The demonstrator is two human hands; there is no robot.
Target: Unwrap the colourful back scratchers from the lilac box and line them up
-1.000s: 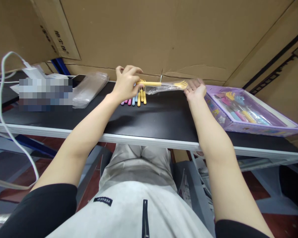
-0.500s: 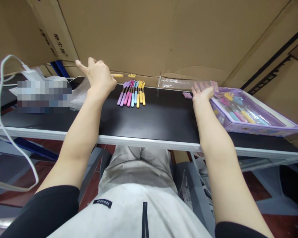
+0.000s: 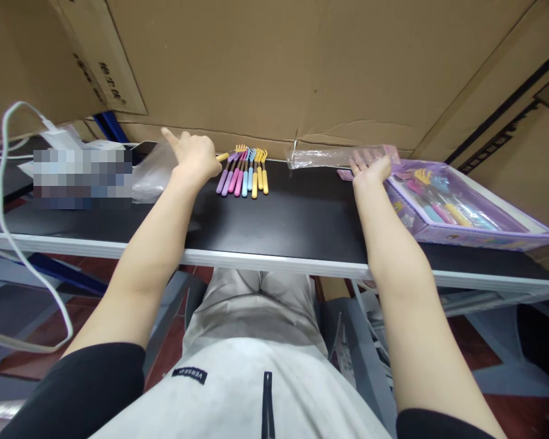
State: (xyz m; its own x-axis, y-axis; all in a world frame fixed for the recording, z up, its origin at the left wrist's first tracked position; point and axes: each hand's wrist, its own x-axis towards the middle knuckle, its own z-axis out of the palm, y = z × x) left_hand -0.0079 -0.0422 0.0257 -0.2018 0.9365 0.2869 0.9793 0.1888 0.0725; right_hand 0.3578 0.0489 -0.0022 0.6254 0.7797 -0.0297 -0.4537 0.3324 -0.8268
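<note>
My left hand (image 3: 196, 157) is closed around a yellow-handled back scratcher (image 3: 222, 157), its small yellow claw pointing right. The claw hangs over the far ends of a row of several back scratchers (image 3: 242, 177) in purple, pink, blue and yellow, lying side by side on the black tabletop with claws away from me. On the right, my right hand (image 3: 369, 169) grips a long clear plastic sleeve (image 3: 320, 158) with a pinkish end. The fingers show partly through the film. A small purple card (image 3: 344, 175) lies beside that wrist.
A purple box (image 3: 480, 238) holding several wrapped back scratchers stands at the right. Cardboard (image 3: 274, 73) walls off the table's far side. At the left are a clear plastic bag (image 3: 150, 177), a blurred-out object and a white cable (image 3: 0, 183).
My left hand has come down and right, bringing the yellow back scratcher over the row's claws. The clear sleeve has shifted slightly left and nearer with my right hand.
</note>
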